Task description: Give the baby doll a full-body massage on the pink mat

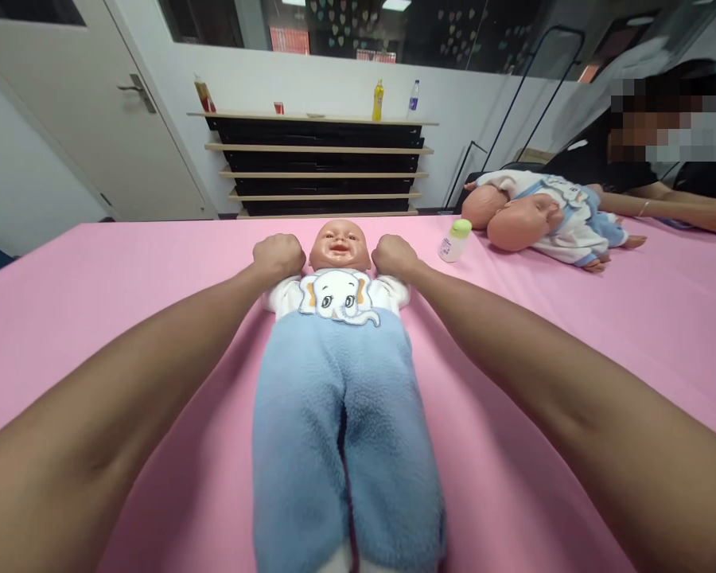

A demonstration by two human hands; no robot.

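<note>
Doll (325, 374), elephant patch (337, 298), bottle label (446, 247) unreadable

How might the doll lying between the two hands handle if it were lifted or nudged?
The doll lies face up, so it seems unlikely to roll from a light nudge. Its shiny head looks firm and perhaps slippery. The fuzzy blue trousers show soft creases, so they would probably give when gripped.
</note>
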